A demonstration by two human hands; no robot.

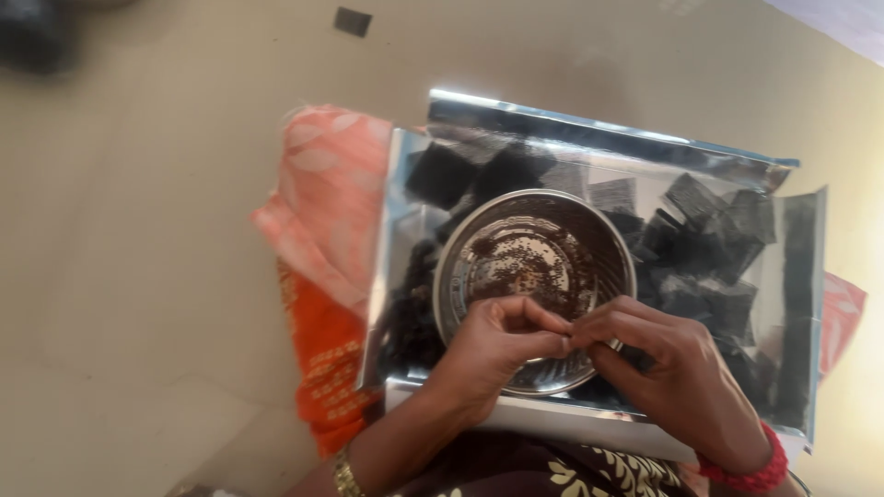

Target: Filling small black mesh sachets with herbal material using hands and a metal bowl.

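Steel bowl [534,276] speckled with tiny dark seeds is sitting right under both hands, left hand [493,354] and right hand [668,373] pinching fingertips together over its near rim, shiny tray [589,419] of black squares [709,244] underneath.

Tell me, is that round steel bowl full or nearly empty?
Nearly empty: the steel bowl holds only scattered small dark grains, with its shiny bottom showing through.

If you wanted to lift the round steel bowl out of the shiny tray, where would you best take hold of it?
Probably by the far rim of the steel bowl, from above. That edge is bare and rolled, while the left hand and right hand cover the near edge. Dark squares crowd its sides in the tray, so a low sideways reach looks blocked.
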